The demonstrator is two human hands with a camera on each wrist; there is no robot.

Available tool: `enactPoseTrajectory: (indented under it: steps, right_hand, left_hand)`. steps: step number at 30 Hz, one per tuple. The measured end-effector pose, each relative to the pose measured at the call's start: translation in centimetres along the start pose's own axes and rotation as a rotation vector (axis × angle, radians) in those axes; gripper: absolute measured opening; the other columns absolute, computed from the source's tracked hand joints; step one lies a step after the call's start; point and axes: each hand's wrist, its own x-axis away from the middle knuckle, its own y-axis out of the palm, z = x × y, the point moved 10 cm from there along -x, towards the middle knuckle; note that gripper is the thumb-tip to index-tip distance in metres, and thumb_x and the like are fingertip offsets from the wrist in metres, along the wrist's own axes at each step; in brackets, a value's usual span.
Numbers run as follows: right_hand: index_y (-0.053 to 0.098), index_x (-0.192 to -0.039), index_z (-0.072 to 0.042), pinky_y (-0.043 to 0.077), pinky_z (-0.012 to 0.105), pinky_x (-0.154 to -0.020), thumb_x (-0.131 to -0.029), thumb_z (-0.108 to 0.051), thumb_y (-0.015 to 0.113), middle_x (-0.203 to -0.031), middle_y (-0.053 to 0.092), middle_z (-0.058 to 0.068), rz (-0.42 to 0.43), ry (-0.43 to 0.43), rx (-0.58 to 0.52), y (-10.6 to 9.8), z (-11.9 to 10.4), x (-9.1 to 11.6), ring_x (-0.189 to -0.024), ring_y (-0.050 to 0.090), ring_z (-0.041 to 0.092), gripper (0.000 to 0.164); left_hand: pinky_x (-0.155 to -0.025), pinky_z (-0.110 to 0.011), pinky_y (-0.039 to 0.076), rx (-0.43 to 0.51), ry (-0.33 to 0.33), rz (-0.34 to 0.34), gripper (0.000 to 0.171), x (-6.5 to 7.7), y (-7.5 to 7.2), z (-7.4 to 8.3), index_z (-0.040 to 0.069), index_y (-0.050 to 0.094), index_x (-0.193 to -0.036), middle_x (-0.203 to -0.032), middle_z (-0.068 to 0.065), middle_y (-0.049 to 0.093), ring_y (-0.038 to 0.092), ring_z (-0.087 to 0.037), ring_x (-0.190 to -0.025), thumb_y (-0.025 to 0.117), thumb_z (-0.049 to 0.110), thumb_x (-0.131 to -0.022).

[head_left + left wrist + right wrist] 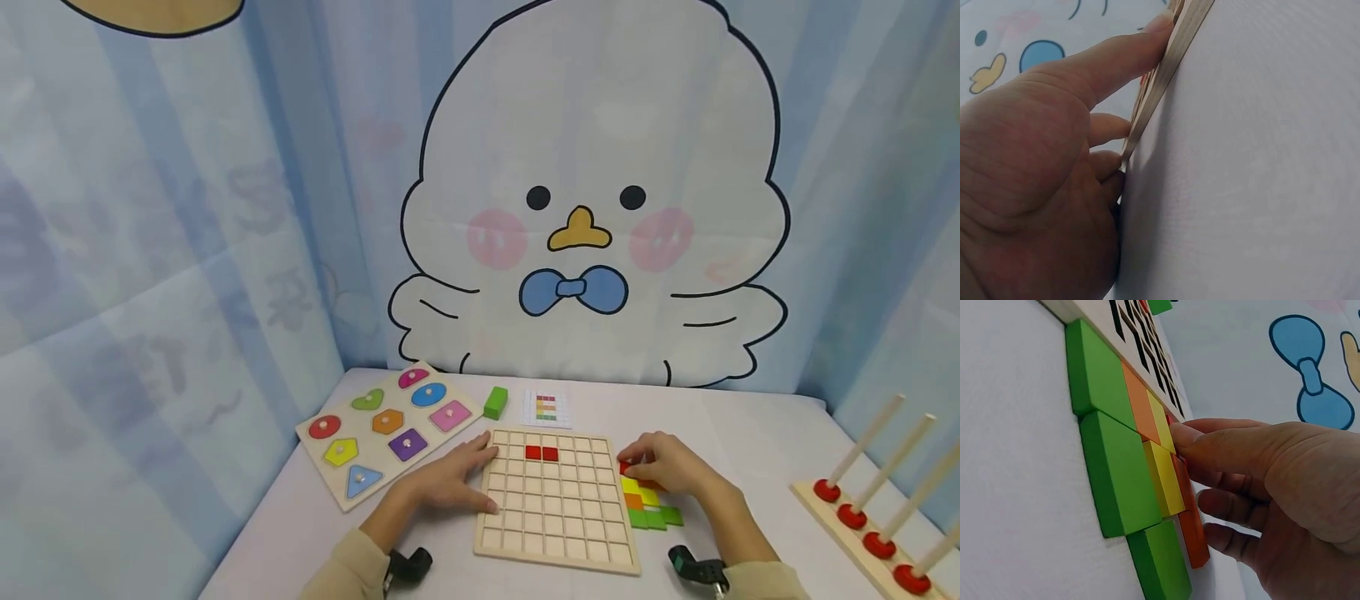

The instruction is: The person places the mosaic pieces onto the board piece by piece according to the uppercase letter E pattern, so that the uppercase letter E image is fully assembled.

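A wooden grid board [555,527] lies on the table with two red square blocks [542,453] side by side in cells near its far edge. My left hand [447,481] rests against the board's left edge, thumb and fingers spread along the rim [1169,65]. To the board's right, my right hand [667,463] pinches a red block [624,468] between thumb and forefinger, most of it hidden by the fingertips. Beside that hand lie yellow blocks [1165,478], orange blocks [1141,403] and green blocks [1119,475], packed against the board's right edge.
A shape puzzle board [375,467] with knobbed pieces lies to the left. Behind the grid board are a green block [496,403] and a pattern card [546,408]. A wooden peg stand [847,533] with red rings is at far right. Printed curtains enclose the table.
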Motion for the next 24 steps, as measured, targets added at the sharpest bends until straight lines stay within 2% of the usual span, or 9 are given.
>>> enactPoseTrajectory:
  steps: [12,16,20,24]
  right_hand:
    - [0.071,-0.097,-0.013,0.046,0.025,-0.067,-0.090,-0.013,0.081,-0.084,0.062,0.001,0.070,-0.062,-0.025,-0.3,-0.6,-0.2,-0.081,0.055,0.020,0.012]
    - [0.072,-0.102,-0.011,0.052,0.023,-0.068,-0.094,-0.012,0.076,-0.090,0.066,0.001,0.133,-0.056,-0.061,-1.0,-0.3,-0.1,-0.082,0.057,0.019,0.009]
    - [0.074,-0.115,-0.006,0.058,0.021,-0.068,-0.097,-0.013,0.073,-0.094,0.070,0.006,0.213,-0.037,-0.152,-2.2,0.0,-0.1,-0.079,0.063,0.021,0.019]
    - [0.070,-0.123,0.000,0.062,0.021,-0.074,-0.099,-0.018,0.072,-0.100,0.075,0.013,0.260,-0.066,-0.276,-3.0,-0.7,-0.2,-0.078,0.072,0.021,0.030]
  left_hand:
    - [-0.131,-0.056,0.016,-0.003,-0.014,-0.002,0.095,0.0,0.1,-0.1,0.022,0.037,-0.163,-0.177,-0.002,0.013,0.011,-0.030,-0.163,0.082,0.052,-0.085]
    - [-0.131,-0.056,0.016,-0.004,0.003,-0.007,0.095,0.2,0.2,0.1,0.019,0.037,-0.163,-0.177,-0.005,0.013,0.012,-0.031,-0.163,0.082,0.051,-0.085]
    - [-0.131,-0.057,0.016,0.000,0.011,-0.006,0.095,0.2,0.2,0.3,0.020,0.037,-0.163,-0.177,-0.005,0.012,0.011,-0.032,-0.163,0.082,0.051,-0.085]
    - [-0.131,-0.055,0.015,0.001,-0.005,0.000,0.095,0.1,0.0,0.1,0.022,0.037,-0.163,-0.177,-0.002,0.012,0.010,-0.031,-0.163,0.082,0.053,-0.085]
